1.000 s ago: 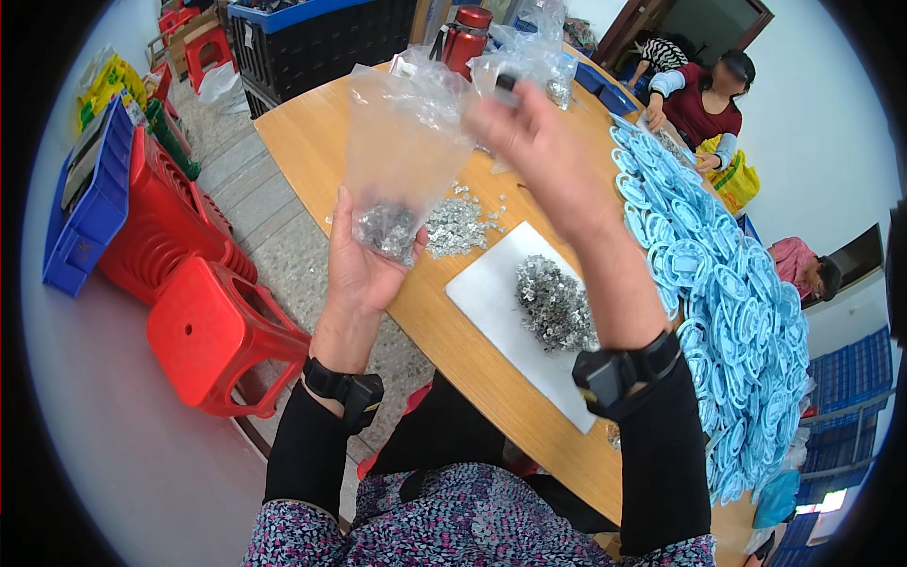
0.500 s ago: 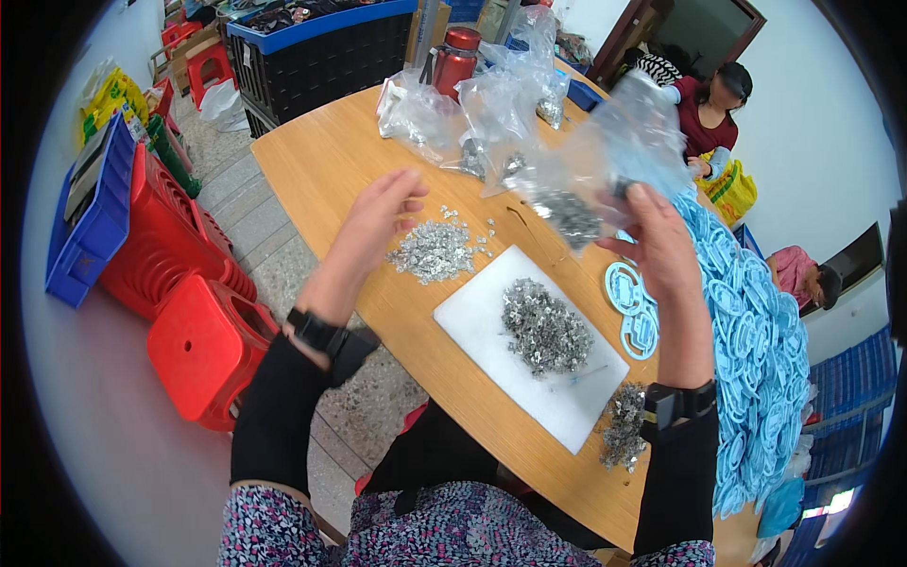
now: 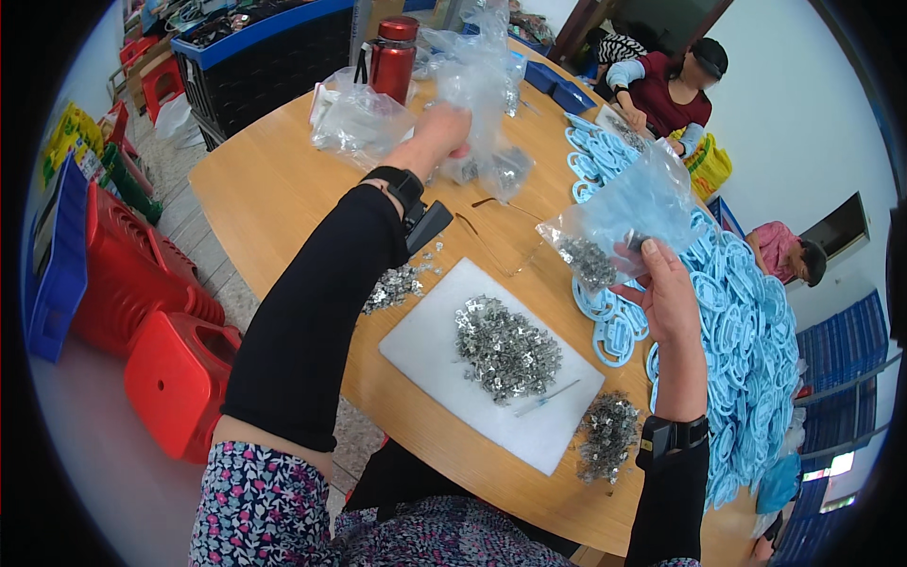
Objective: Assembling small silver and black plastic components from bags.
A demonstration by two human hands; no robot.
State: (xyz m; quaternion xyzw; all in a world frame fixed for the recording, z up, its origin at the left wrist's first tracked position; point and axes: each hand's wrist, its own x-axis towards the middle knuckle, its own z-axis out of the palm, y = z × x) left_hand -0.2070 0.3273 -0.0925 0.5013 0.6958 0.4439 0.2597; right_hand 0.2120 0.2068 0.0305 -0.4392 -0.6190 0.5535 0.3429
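My right hand [image 3: 663,286] holds a clear plastic bag [image 3: 625,219] with small metal clips in its lower corner, above the table's right side. My left hand [image 3: 442,128] reaches far across the round wooden table [image 3: 274,203] and grips another clear bag [image 3: 489,113] with metal parts, near a red bottle [image 3: 391,59]. A white board [image 3: 425,345] below carries a heap of metal clips [image 3: 505,348]. Two smaller clip piles lie beside the board, one to its left [image 3: 395,285] and one to its right [image 3: 607,436].
Light blue plastic rings [image 3: 746,331] cover the table's right side. Crumpled clear bags [image 3: 354,118] lie at the far edge. Red stools [image 3: 175,378] and a blue crate [image 3: 52,255] stand on the floor at left. Two people [image 3: 666,90] sit beyond the table.
My left hand has stretched from the clip pile out to the bags at the far side. My right hand has drawn its bag lower and nearer to me.
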